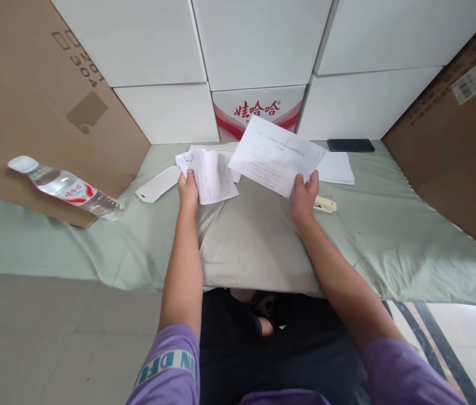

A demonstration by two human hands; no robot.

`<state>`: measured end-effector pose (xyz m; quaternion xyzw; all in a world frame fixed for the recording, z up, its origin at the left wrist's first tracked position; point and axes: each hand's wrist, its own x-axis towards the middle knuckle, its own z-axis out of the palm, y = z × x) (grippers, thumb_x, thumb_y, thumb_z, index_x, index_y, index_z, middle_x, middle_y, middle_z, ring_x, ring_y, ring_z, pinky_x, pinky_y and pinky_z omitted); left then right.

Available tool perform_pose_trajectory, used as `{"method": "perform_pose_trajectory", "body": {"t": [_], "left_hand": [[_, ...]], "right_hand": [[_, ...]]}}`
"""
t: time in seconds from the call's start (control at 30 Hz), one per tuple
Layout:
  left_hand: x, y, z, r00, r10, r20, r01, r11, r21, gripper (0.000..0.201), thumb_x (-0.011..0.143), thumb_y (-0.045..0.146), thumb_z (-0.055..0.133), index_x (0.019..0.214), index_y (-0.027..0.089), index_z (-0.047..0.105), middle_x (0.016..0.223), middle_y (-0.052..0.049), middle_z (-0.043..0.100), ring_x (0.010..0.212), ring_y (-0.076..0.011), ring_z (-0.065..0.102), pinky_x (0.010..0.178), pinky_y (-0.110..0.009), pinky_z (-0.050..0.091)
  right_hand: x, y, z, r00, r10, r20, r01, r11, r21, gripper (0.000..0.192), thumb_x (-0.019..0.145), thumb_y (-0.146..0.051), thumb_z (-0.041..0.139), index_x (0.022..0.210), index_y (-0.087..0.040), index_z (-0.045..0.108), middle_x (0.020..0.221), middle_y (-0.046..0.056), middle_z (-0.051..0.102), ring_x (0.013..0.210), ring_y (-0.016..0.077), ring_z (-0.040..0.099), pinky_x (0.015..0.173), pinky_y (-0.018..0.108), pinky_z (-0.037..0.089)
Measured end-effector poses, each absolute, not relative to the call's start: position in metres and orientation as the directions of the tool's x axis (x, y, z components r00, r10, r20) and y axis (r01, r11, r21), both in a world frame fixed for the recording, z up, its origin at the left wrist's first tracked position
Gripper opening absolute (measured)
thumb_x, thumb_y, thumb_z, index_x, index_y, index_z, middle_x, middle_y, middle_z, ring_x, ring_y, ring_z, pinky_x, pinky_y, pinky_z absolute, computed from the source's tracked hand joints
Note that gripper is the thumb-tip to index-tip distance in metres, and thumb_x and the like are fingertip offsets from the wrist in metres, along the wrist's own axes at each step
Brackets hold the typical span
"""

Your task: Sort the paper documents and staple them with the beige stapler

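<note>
My left hand (187,190) grips the near edge of a printed sheet (212,175) that rests partly on other papers (216,151) on the pale green cloth (389,236). My right hand (304,197) holds a second printed sheet (275,155) lifted and tilted above the cloth. A cream stapler (325,204) lies just right of my right hand. A small stack of white paper (336,167) lies behind it.
A water bottle (67,187) lies on its side at the left beside a leaning cardboard sheet (31,101). A white envelope (157,184) lies left of my left hand. A black phone (350,145) sits at the back. White boxes (258,45) and another cardboard sheet (457,129) wall the area.
</note>
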<state>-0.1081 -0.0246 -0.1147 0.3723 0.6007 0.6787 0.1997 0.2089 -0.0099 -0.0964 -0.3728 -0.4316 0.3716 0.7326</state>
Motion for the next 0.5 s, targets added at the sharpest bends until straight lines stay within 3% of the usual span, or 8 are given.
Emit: {"method": "perform_pose_trajectory", "body": {"t": [0.17, 0.37, 0.5], "left_hand": [[-0.091, -0.030, -0.107, -0.521, 0.781, 0.344, 0.127, -0.328, 0.936, 0.050, 0.087, 0.061, 0.062, 0.121, 0.024, 0.066, 0.129, -0.009, 0.069, 0.131, -0.0257, 0.059, 0.111, -0.037, 0.045], [-0.078, -0.038, -0.098, -0.434, 0.841, 0.324, 0.022, -0.349, 0.937, 0.061, 0.080, 0.069, 0.067, 0.122, 0.025, 0.066, 0.128, -0.010, 0.069, 0.134, -0.0295, 0.057, 0.112, -0.042, 0.047], [-0.066, -0.045, -0.095, -0.379, 0.877, 0.295, 0.038, -0.304, 0.952, 0.065, 0.066, 0.066, 0.082, 0.110, 0.020, 0.070, 0.117, -0.014, 0.073, 0.122, -0.0343, 0.065, 0.104, -0.049, 0.053]], "right_hand": [[0.202, -0.022, -0.091, 0.247, 0.912, 0.328, -0.241, 0.386, -0.891, 0.031, 0.085, -0.044, 0.066, 0.110, -0.026, 0.061, 0.112, 0.004, 0.067, 0.105, 0.0178, 0.064, 0.102, 0.039, 0.053], [0.202, -0.027, -0.089, 0.141, 0.911, 0.389, -0.176, 0.409, -0.895, 0.029, 0.087, -0.051, 0.066, 0.105, -0.028, 0.063, 0.106, 0.002, 0.067, 0.107, 0.0215, 0.061, 0.109, 0.045, 0.048], [0.197, -0.031, -0.096, 0.044, 0.922, 0.384, -0.125, 0.386, -0.914, 0.030, 0.084, -0.052, 0.069, 0.100, -0.027, 0.066, 0.104, 0.003, 0.067, 0.109, 0.0237, 0.060, 0.111, 0.046, 0.045]]}}
